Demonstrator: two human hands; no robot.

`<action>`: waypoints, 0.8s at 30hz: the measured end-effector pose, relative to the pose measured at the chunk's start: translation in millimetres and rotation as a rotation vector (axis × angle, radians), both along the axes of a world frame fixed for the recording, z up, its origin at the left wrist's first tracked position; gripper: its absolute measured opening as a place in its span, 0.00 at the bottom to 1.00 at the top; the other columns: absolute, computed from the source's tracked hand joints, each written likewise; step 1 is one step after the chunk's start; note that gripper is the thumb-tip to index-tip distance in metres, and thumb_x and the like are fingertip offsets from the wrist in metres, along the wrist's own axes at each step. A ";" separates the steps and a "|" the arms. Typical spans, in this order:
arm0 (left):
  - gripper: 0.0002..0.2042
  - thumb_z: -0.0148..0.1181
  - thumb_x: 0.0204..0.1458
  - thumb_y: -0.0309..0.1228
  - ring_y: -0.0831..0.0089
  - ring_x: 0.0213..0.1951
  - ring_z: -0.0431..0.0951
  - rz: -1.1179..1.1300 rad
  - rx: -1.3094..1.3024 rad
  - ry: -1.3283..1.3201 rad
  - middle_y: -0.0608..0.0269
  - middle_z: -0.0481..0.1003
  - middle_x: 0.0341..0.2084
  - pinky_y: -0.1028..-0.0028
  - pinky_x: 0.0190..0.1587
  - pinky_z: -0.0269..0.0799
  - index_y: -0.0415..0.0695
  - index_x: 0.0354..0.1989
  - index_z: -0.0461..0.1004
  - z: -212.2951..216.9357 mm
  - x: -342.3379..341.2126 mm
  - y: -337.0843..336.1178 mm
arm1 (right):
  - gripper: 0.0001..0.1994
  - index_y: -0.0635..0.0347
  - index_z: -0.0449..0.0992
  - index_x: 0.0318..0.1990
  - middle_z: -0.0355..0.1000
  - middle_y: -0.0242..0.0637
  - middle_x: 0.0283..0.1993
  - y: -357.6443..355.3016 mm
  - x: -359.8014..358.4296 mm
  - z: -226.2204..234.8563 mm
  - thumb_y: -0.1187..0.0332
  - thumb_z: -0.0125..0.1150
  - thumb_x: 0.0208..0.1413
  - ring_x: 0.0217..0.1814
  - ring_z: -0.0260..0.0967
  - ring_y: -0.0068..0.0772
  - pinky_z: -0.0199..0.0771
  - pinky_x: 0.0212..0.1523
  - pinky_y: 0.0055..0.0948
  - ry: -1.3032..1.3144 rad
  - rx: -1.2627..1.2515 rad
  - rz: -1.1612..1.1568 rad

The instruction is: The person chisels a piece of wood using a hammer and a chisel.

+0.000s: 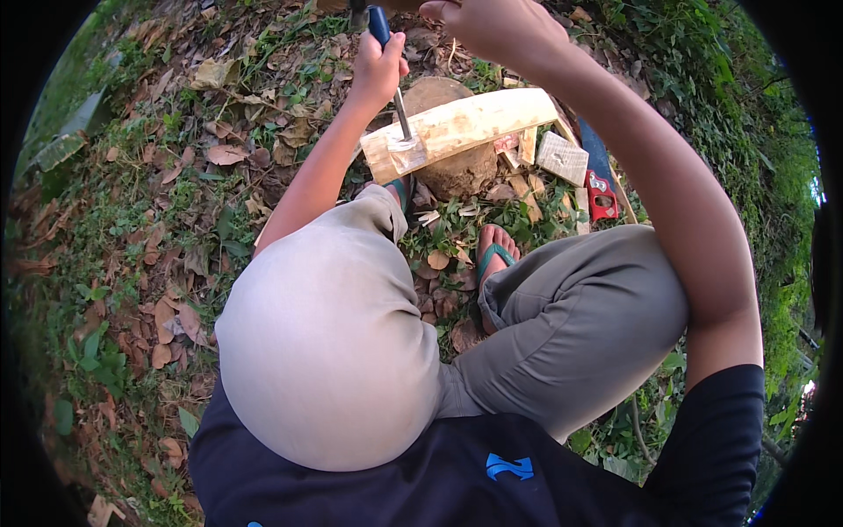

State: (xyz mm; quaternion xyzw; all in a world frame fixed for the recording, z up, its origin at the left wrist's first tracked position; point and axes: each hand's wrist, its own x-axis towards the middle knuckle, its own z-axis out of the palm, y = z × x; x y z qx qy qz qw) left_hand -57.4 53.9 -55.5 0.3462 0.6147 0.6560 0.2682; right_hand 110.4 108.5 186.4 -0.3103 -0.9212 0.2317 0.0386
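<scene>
My left hand [378, 70] is closed round a chisel [400, 112] with a blue handle, held nearly upright. Its blade tip meets a shallow cut recess near the left end of a pale wooden plank [479, 120]. The plank lies tilted across a tree stump [457, 171], its right end farther away. At the top edge my right hand [496, 28] grips a hammer [358, 12], which the frame partly cuts off. The dark hammer head is just left of the chisel handle's top, and I cannot tell whether they touch.
Right of the stump lie wood offcuts [562, 158] and a handsaw [601, 180] with a red handle and blue blade. My feet in green flip-flops [496, 255] are close to the stump. Dry leaves [226, 155] and low green plants cover the ground.
</scene>
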 end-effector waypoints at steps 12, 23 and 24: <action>0.14 0.55 0.67 0.39 0.77 0.24 0.74 -0.061 -0.042 0.022 0.67 0.68 0.26 0.74 0.29 0.72 0.41 0.41 0.63 7.8 9.1 9.1 | 0.14 0.57 0.82 0.52 0.80 0.49 0.32 55.9 -8.0 -35.0 0.63 0.57 0.65 0.33 0.80 0.39 0.78 0.40 0.39 0.183 -0.126 -0.128; 0.15 0.56 0.66 0.41 0.76 0.23 0.75 -0.165 -0.142 -0.019 0.66 0.70 0.24 0.73 0.29 0.72 0.41 0.39 0.64 0.5 -1.2 23.3 | 0.15 0.56 0.83 0.51 0.81 0.47 0.33 63.8 -9.8 -53.0 0.61 0.58 0.63 0.33 0.78 0.36 0.76 0.41 0.38 0.280 -0.236 -0.232; 0.15 0.56 0.66 0.41 0.76 0.23 0.75 -0.171 -0.152 -0.035 0.66 0.70 0.24 0.73 0.29 0.72 0.41 0.39 0.64 0.2 -0.8 26.3 | 0.15 0.56 0.83 0.52 0.81 0.46 0.33 66.3 -6.9 -54.3 0.61 0.58 0.63 0.34 0.78 0.36 0.76 0.41 0.37 0.214 -0.217 -0.206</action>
